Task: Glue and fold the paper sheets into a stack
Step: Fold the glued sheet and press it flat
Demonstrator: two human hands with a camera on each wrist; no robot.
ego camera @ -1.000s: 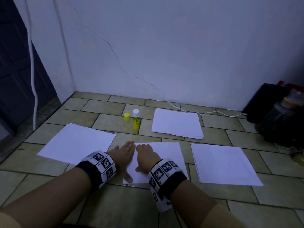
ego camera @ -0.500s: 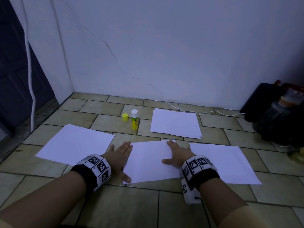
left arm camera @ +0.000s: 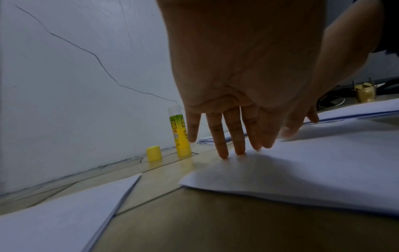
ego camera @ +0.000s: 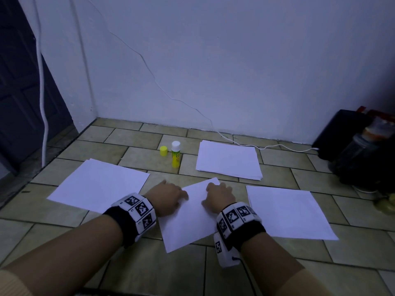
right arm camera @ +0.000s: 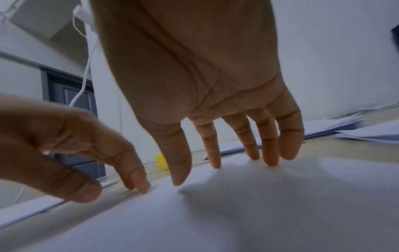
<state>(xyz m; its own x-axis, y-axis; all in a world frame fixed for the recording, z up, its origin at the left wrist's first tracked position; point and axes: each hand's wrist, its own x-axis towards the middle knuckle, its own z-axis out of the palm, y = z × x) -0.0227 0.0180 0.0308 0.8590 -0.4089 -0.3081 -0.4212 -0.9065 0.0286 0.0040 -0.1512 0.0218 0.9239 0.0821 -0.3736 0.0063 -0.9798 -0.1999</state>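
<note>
While our left hand (ego camera: 168,194) and right hand (ego camera: 220,194) press flat-fingered on the folded sheet (ego camera: 188,214) at the floor's middle, we judge the task early: 1 fold made, glue stick (ego camera: 175,154) uncapped, 3 paper piles (ego camera: 228,161) left.

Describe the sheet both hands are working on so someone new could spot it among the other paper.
On the tiled floor in front of the white wall, four lots of white paper lie around an upright glue stick. The worked sheet is the nearest middle one, under the fingertips of the left hand and right hand. Unlike its neighbours, it sits skewed and is the only one touched.
</note>
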